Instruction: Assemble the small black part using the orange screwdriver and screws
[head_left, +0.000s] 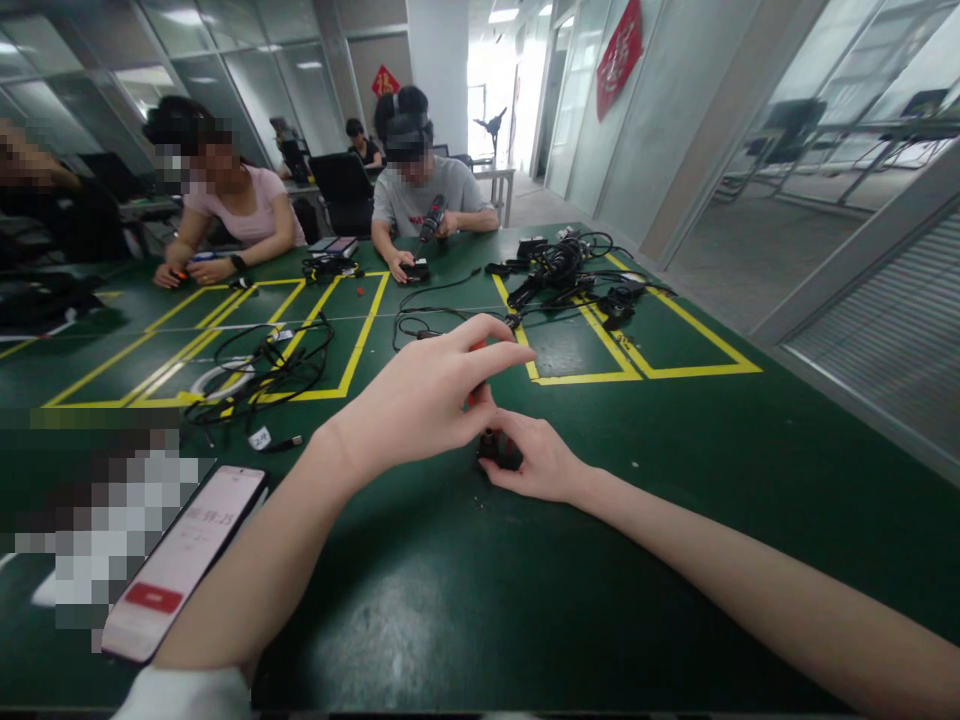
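Note:
My left hand (431, 385) is in the middle of the view with its fingers curled round an upright red-and-black screwdriver (475, 398). Most of that tool is hidden behind the fingers; its dark lower end shows beneath them. Just under it, my right hand (536, 455) rests at the table and pinches a small black part (512, 457) between thumb and fingers. The screwdriver's lower end stands at this black part; whether it sits in a screw I cannot make out.
On the green table (675, 480) lie a phone (187, 560), a coil of cables (262, 370) at the left and a black cable heap (559, 265) at the back right. Yellow tape (705, 370) marks rectangles. Across the table one person (431, 190) holds a power screwdriver (432, 217); another person (244, 205) sits left.

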